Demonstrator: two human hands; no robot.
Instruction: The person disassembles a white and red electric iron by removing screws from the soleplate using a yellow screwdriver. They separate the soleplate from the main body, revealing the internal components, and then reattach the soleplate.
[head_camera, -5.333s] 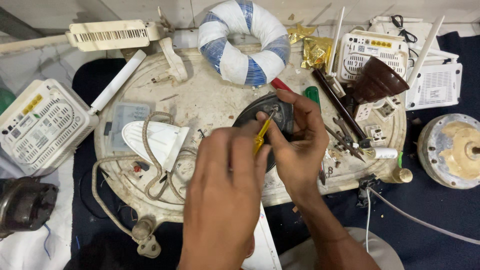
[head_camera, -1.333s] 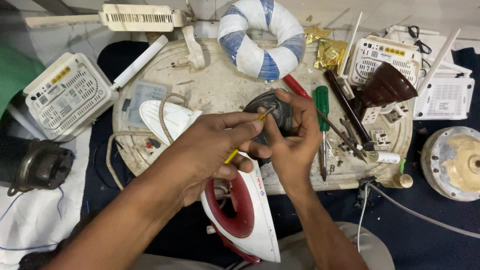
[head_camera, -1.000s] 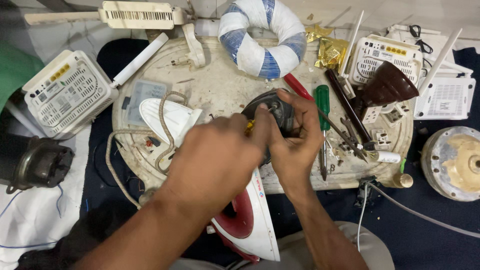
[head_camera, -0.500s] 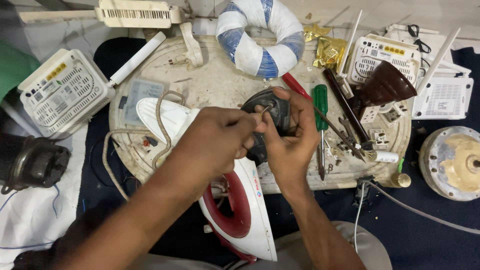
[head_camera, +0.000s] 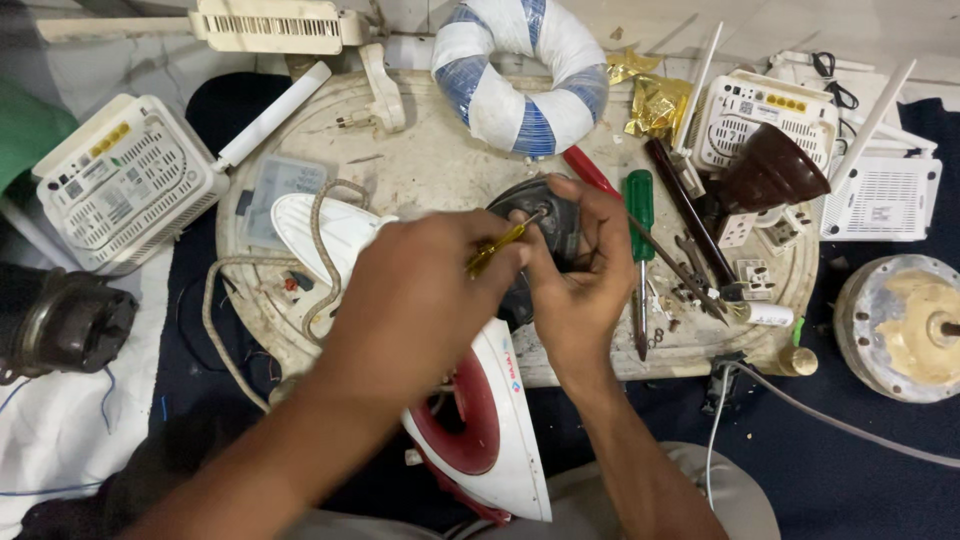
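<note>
Head view: left hand (head_camera: 420, 300) fingers pinch a yellow screwdriver (head_camera: 497, 246); right hand (head_camera: 575, 270) fingers clasp the black part (head_camera: 545, 205).

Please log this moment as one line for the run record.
left hand: yellow screwdriver | right hand: steadies round black part | nearby: red-and-white iron

A worn round table top (head_camera: 440, 180) sits over dark blue cloth (head_camera: 880, 470).

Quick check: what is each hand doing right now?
Left hand: closed on a yellow-handled screwdriver, tip at the dark round part.
Right hand: closed around that dark round part, holding it.
</note>
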